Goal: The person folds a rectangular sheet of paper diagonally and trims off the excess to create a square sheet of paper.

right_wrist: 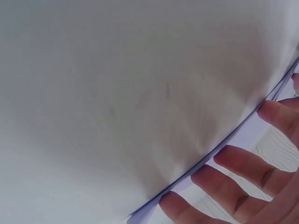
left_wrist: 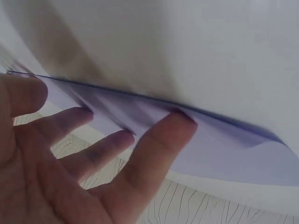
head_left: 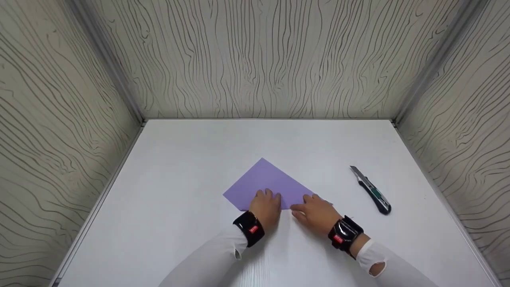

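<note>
- The paper (head_left: 261, 175) lies on the table, in front of the person, under the fingertips of both hands.
- To crease it well, I'd hold the two layers aligned at the near edge, then press outward from the middle with firm, even strokes; the left end probably wants most care, as a loose layer could set a crooked line.
- It is plain purple, smooth and many-sided, with a point at the far side, a corner at the left and a longer slope down to the right. The near edge looks doubled, and in the left wrist view it lifts slightly beyond the outer finger.
- The left hand (head_left: 266, 209) rests on the near edge, fingers loosely bent and spread, gripping nothing that shows.
- The right hand (head_left: 314, 213) lies along the same edge, relaxed fingers slightly apart, fingertips touching the paper.
- The knife (head_left: 370, 189) lies right of the right hand, well apart from the paper, blade pointing away.
- The table (head_left: 179, 159) is white; patterned walls (head_left: 271, 59) stand around it.
</note>
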`<state>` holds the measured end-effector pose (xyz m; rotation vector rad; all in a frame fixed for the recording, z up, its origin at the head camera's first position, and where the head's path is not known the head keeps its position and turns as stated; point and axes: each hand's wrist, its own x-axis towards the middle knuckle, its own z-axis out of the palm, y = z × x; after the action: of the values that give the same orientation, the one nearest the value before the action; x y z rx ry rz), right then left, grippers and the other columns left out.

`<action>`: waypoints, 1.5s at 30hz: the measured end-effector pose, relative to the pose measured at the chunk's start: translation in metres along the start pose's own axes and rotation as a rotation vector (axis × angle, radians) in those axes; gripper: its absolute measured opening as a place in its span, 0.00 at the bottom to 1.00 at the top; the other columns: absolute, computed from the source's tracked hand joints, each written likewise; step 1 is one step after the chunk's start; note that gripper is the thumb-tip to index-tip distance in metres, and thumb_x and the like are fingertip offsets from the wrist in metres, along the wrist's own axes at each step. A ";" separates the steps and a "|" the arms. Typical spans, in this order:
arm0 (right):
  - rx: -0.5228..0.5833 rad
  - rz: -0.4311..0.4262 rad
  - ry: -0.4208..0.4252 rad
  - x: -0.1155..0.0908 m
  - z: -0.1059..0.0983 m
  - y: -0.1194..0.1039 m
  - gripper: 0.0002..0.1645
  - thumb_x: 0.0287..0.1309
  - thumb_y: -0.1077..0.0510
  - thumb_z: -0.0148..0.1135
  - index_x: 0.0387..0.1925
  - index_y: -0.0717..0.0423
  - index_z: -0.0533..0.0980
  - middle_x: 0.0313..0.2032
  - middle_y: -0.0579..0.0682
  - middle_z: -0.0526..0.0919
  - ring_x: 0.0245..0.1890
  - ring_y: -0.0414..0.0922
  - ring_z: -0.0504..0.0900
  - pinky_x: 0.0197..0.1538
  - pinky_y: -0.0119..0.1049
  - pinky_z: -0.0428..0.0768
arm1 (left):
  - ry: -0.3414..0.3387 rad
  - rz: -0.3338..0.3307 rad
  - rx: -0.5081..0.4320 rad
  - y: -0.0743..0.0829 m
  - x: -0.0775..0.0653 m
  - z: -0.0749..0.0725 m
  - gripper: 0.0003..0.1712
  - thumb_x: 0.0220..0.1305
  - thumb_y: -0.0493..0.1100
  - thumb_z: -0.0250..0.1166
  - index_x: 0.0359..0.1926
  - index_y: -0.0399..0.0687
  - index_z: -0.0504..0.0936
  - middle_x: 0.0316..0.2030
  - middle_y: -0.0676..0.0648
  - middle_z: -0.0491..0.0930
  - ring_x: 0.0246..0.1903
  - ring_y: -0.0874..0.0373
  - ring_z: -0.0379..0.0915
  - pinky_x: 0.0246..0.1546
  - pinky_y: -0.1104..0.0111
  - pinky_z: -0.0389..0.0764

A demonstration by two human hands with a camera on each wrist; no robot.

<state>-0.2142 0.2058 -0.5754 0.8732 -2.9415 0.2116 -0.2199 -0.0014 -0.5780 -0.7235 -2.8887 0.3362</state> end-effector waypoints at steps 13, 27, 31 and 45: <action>-0.032 0.282 0.066 0.023 0.011 -0.019 0.25 0.71 0.41 0.70 0.41 0.62 0.82 0.36 0.60 0.82 0.36 0.59 0.83 0.32 0.59 0.87 | -0.121 0.109 0.204 0.003 0.013 0.003 0.20 0.83 0.56 0.55 0.66 0.61 0.84 0.61 0.56 0.83 0.61 0.51 0.80 0.55 0.55 0.86; -0.111 0.285 0.091 0.023 0.013 -0.015 0.22 0.67 0.44 0.75 0.45 0.59 0.83 0.37 0.62 0.82 0.37 0.59 0.82 0.31 0.57 0.87 | -0.061 0.022 0.111 0.003 0.011 0.008 0.22 0.82 0.58 0.58 0.66 0.57 0.83 0.56 0.47 0.86 0.52 0.51 0.83 0.46 0.62 0.88; -0.151 0.238 0.121 0.018 0.011 -0.007 0.20 0.65 0.46 0.77 0.49 0.56 0.85 0.37 0.61 0.83 0.36 0.58 0.82 0.31 0.54 0.85 | -0.046 0.009 0.022 -0.005 0.008 0.006 0.23 0.78 0.52 0.62 0.70 0.57 0.82 0.55 0.42 0.85 0.46 0.47 0.84 0.41 0.63 0.90; -0.186 0.009 0.097 -0.006 0.011 0.006 0.15 0.72 0.52 0.70 0.44 0.62 0.87 0.42 0.58 0.88 0.47 0.60 0.87 0.48 0.57 0.89 | -0.056 0.008 0.002 -0.007 0.008 0.005 0.25 0.77 0.48 0.62 0.71 0.55 0.82 0.57 0.41 0.84 0.45 0.45 0.84 0.38 0.62 0.91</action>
<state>-0.2133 0.2126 -0.5877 0.8007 -2.8194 -0.0188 -0.2308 -0.0044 -0.5809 -0.7374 -2.9382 0.3653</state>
